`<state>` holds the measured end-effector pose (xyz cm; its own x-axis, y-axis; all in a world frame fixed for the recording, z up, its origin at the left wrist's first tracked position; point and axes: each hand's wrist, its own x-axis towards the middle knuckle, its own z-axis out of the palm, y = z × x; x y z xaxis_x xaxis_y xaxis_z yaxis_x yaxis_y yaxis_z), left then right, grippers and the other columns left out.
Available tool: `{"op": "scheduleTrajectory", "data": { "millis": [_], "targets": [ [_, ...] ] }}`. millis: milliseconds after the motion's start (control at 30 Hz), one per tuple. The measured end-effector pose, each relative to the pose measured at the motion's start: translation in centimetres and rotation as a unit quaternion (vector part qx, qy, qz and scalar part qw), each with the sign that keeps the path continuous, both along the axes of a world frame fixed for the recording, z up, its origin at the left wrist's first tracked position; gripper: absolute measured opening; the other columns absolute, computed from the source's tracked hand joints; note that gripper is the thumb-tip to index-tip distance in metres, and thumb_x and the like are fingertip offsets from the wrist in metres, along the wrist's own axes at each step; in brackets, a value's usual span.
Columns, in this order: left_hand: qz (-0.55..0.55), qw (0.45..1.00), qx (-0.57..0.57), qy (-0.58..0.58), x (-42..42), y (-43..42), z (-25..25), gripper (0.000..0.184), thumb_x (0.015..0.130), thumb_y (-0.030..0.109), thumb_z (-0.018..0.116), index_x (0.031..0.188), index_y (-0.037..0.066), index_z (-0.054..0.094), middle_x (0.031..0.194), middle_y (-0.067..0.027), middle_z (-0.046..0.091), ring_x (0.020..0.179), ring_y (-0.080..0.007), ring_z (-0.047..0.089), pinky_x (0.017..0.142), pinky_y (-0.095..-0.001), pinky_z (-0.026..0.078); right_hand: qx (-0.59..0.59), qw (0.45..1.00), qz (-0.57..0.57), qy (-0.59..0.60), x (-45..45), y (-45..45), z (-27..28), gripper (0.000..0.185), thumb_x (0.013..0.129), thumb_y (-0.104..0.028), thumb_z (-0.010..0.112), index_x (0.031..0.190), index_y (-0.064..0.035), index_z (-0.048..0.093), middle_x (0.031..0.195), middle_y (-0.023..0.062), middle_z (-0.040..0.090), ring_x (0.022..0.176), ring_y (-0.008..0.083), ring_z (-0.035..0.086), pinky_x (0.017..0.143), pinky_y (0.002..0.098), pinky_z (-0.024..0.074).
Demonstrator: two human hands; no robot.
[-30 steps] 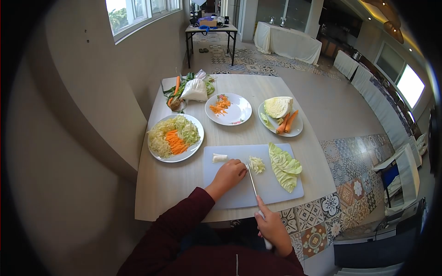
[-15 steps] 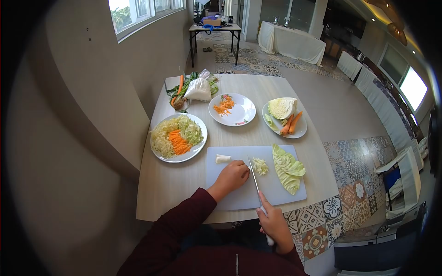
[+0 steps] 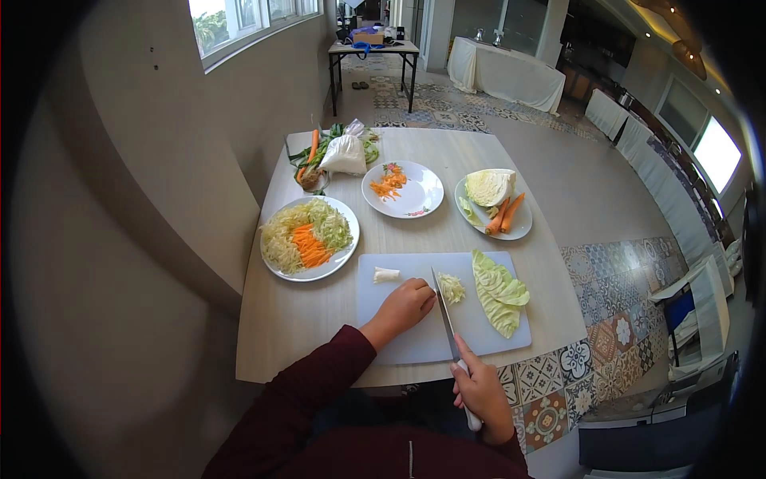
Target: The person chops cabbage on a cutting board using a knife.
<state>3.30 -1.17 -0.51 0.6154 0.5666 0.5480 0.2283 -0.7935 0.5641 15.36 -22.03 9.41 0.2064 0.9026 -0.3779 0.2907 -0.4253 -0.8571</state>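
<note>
My right hand (image 3: 482, 391) is wrapped round the white handle of a kitchen knife (image 3: 446, 310), whose blade points away from me over the cutting board (image 3: 407, 345). My left hand (image 3: 405, 305) is closed on the board just left of the blade, its curled fingers hiding what they press on. Touching the blade's right side or close to it lies a small heap of pale green cabbage shreds (image 3: 452, 289). A white cut piece of vegetable (image 3: 387, 275) rests behind my left hand. Large cabbage leaves (image 3: 499, 294) lie along the board's right side.
A plate (image 3: 351, 254) of shredded cabbage and carrot stands left. Behind are a plate (image 3: 423, 191) with carrot bits and a plate (image 3: 523, 227) holding half a cabbage (image 3: 489, 188) and carrots. A bag of white contents (image 3: 345, 156) sits beside vegetables at the far left corner.
The knife and my right hand have shifted slightly to the right and toward me. My left hand has barely moved, a touch to the right.
</note>
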Motion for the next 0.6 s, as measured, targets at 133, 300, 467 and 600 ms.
{"op": "scheduleTrajectory", "data": {
  "millis": [133,300,467,600],
  "targets": [
    [0.005,1.000,-0.002,0.013,-0.1,0.0,-0.1,0.014,0.088,0.011,0.069,0.082,0.000,0.066,0.085,-0.0159,0.063,0.083,-0.0358,0.063,0.076,-0.0444,0.052,0.002,1.000,0.005,0.001,-0.2,0.0,0.2,0.059,0.100,-0.010,0.052,0.157,-0.0151,0.037,0.062,0.0039,0.055,0.048,0.0114,0.057,0.048,0.0278,0.0524],
    [0.009,1.000,-0.015,0.015,0.0,0.0,-0.1,0.015,0.089,0.013,0.069,0.081,0.000,0.066,0.084,-0.0165,0.063,0.083,-0.0361,0.063,0.076,-0.0448,0.052,0.004,1.000,0.008,-0.016,-0.3,0.0,-0.4,0.057,0.099,-0.013,0.052,0.155,-0.0099,0.039,0.056,0.0077,0.055,0.046,0.0173,0.062,0.049,0.0331,0.0535],
    [0.015,1.000,-0.013,0.017,0.0,-0.1,-0.2,0.015,0.089,0.013,0.070,0.082,0.000,0.066,0.086,-0.0166,0.064,0.084,-0.0359,0.063,0.076,-0.0449,0.052,0.001,1.000,0.017,-0.025,-0.3,0.0,-0.6,0.057,0.099,-0.014,0.051,0.155,-0.0088,0.038,0.058,0.0124,0.058,0.046,0.0197,0.063,0.050,0.0347,0.0543],
    [0.014,1.000,-0.017,0.016,0.0,-0.1,-0.2,0.015,0.088,0.013,0.070,0.082,0.000,0.066,0.087,-0.0166,0.065,0.085,-0.0357,0.063,0.077,-0.0446,0.052,0.002,0.999,0.030,-0.035,0.0,-0.3,-0.8,0.058,0.100,-0.014,0.051,0.155,-0.0078,0.036,0.059,0.0176,0.061,0.048,0.0239,0.066,0.052,0.0370,0.0555]
  ]
}}
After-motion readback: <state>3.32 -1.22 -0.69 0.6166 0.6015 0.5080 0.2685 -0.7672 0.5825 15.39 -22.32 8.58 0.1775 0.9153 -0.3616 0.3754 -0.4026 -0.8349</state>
